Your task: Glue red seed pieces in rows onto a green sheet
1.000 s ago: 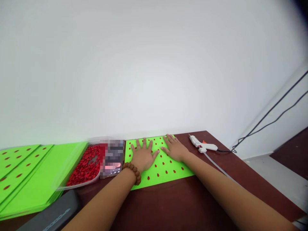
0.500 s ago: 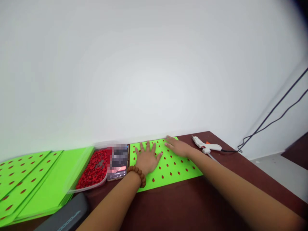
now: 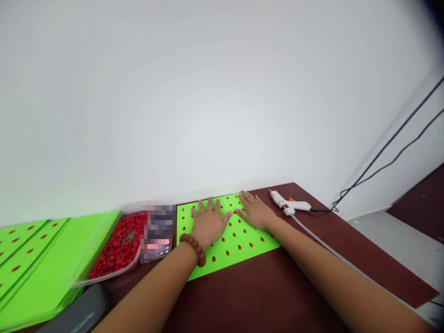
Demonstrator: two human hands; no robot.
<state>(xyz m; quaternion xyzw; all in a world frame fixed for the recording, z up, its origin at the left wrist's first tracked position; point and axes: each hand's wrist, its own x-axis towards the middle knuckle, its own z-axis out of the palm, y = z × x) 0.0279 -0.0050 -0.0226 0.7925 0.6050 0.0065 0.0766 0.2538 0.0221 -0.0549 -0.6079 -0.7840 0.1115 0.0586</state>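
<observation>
A bright green sheet (image 3: 239,254) dotted with rows of small red pieces lies on the dark brown table. My left hand (image 3: 208,225) rests flat on its left part, fingers spread, with a brown bead bracelet at the wrist. Flat on the upper right part of the same sheet is my right hand (image 3: 255,212), its fingers stretched toward the wall. Neither hand holds anything. Both cover some of the red pieces. To the right of the sheet lies a white glue gun (image 3: 289,202) with an orange trigger.
Left of the sheet are a phone (image 3: 157,236) and a clear tub (image 3: 114,276) of red pieces. Further left is a stack of green sheets (image 3: 65,259), some dotted red. A dark grey case (image 3: 78,312) lies in front. Black cables (image 3: 381,148) hang at right.
The view has shifted, so the table's things sit further left. My right hand has settled flatter and more spread on the sheet; my left hand stays on it.
</observation>
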